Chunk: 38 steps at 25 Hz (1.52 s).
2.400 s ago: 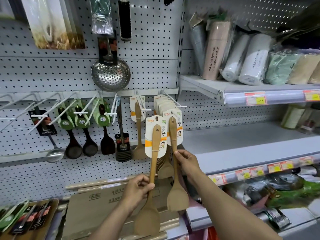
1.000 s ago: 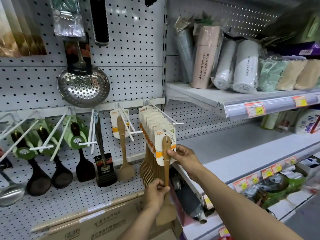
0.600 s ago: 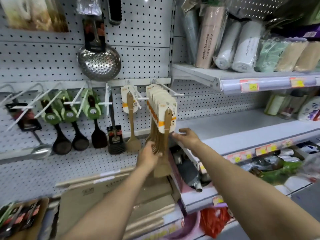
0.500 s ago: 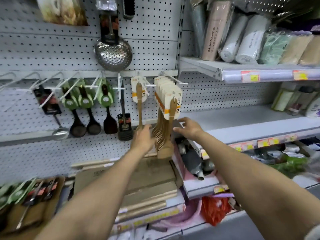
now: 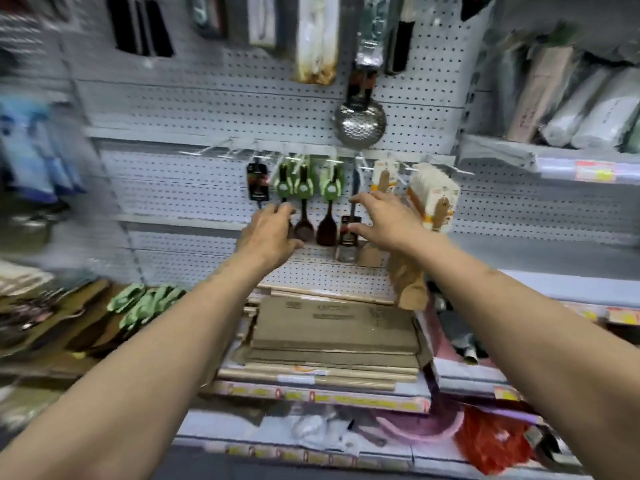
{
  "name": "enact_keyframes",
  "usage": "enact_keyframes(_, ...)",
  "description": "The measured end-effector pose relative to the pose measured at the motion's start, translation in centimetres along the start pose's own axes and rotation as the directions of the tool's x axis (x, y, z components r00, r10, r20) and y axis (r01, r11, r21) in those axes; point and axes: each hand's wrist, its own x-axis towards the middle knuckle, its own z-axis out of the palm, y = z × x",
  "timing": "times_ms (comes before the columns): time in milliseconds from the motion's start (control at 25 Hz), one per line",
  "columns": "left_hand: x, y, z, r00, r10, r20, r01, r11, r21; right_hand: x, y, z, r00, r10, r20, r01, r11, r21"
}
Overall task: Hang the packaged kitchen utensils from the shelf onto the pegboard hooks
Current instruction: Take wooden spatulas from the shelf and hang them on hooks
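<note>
A stack of carded wooden spatulas (image 5: pixel 434 202) hangs on a hook at the right of the pegboard (image 5: pixel 207 109). Green-carded black spoons (image 5: pixel 304 192) and a carded slotted turner (image 5: pixel 348 233) hang left of them. More green-carded utensils (image 5: pixel 145 303) lie on the shelf at lower left. My left hand (image 5: pixel 268 239) is stretched out in front of the black spoons, fingers curled, holding nothing. My right hand (image 5: pixel 388 221) is spread open in front of the turner, left of the spatulas, and is empty. The picture is blurred by motion.
A steel skimmer (image 5: pixel 360 124) hangs above the hooks. Flat cardboard boxes (image 5: pixel 332 330) lie stacked on the shelf below my hands. Rolled packaged goods (image 5: pixel 588 112) fill the upper right shelf. Several bare white hooks (image 5: pixel 221 152) jut out left of the spoons.
Both hands have let go of the wooden spatulas, which now hang on the hook. My hands and my view have swung left, toward the black spoons and turner.
</note>
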Motion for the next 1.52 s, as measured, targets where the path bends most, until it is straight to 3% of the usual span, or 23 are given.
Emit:
enact_keyframes(400,-6.8,-25.6,-13.1,0.977,-0.161,-0.136,0.173,0.982,0.081,6.9,-29.6,5.1,0.947,-0.321,-0.019,0.321,0.942,0.100)
enact_keyframes(800,-9.8,-53.5,-26.5,0.953,-0.250,-0.172,0.280,0.943,0.179,16.6,-60.2,10.3,0.914,-0.406,-0.004,0.394,0.885,0.247)
enact_keyframes(1120,-7.7,-73.4,-25.5,0.916,-0.379,-0.128,0.394,0.911,0.118,27.2,-74.5,22.2,0.879,-0.461,0.125,0.401,0.854,0.332)
enact_keyframes(1360,-0.3,-90.7,-22.4,0.865,-0.501,-0.020,0.499,0.856,0.136,40.3,-83.7,36.2,0.856,-0.436,0.277,0.311,0.863,0.397)
enact_keyframes(1520,4.3,-102.1,-18.2,0.806,-0.583,0.107,0.575,0.812,0.100,47.6,-89.2,45.6,0.826,-0.359,0.435,0.175,0.896,0.408)
